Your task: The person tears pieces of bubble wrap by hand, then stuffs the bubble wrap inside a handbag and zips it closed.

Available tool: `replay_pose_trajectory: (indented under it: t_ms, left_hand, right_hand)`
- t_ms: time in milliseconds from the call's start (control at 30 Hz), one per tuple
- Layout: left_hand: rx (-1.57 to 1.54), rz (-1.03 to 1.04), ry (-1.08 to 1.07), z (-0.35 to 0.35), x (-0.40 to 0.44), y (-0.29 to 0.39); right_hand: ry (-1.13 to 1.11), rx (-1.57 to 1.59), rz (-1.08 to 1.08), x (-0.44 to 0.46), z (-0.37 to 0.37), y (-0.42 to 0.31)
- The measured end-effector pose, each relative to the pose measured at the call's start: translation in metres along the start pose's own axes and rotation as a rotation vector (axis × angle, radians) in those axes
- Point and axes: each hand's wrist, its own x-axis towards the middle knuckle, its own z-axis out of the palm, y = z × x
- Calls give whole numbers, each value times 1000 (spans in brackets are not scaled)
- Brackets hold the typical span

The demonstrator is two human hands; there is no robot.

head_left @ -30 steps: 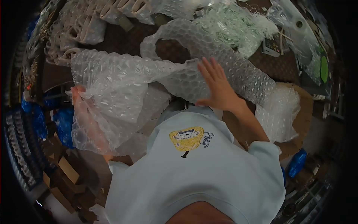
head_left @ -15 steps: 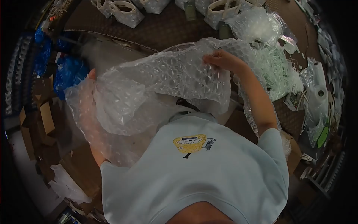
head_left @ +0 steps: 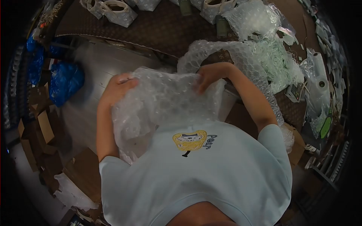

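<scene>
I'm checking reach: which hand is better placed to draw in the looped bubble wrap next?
Probably the right hand: it is close beside the looped bubble wrap, while the left hand is farther off, at the opposite side of the gathered bubble-wrap sheet.

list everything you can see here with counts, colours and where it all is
bubble wrap: count unclear, clear, before the shirt and across the table's right
table: 1, brown, beyond the hands
handled bags: several, pale, along the top edge
small boxes: 2, dark green, by the bags
shreds: one heap, pale green, table's right
oval piece: 1, bright green, far right
plastic bags: several, blue, left
cardboard boxes: several, brown, lower left
shirt: 1, pale blue, bottom centre
left hand: 1, bare, gripping wrap
right hand: 1, bare, blurred fingers at wrap
</scene>
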Motion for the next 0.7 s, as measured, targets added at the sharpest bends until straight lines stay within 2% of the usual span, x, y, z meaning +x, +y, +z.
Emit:
replay_pose_trajectory:
  t_ms: [33,67,133,233,367,567,633,700]
  left_hand:
    - [-23,18,95,-12,-6,0]
    - [-27,12,101,-24,-8,-7]
    - [-43,-42,96,-44,-10,-24]
    - [31,-109,128,-54,-6,-49]
    - [-50,-149,177,-42,-16,-53]
    - [-42,-170,252,-30,-22,-50]
    - [15,-153,200,-28,-23,-46]
    - [54,-173,232,-23,-23,-35]
  right_hand:
    - [-41,-21,61,-1,1,19]
    - [-49,-24,59,-5,2,26]
    - [14,311,-41,-11,8,36]
    - [-96,430,-89,-10,1,48]
    - [-97,329,-167,-8,1,57]
    - [-9,344,-31,-17,3,40]
    - [151,136,-59,-11,7,26]
    - [157,229,-138,1,19,22]
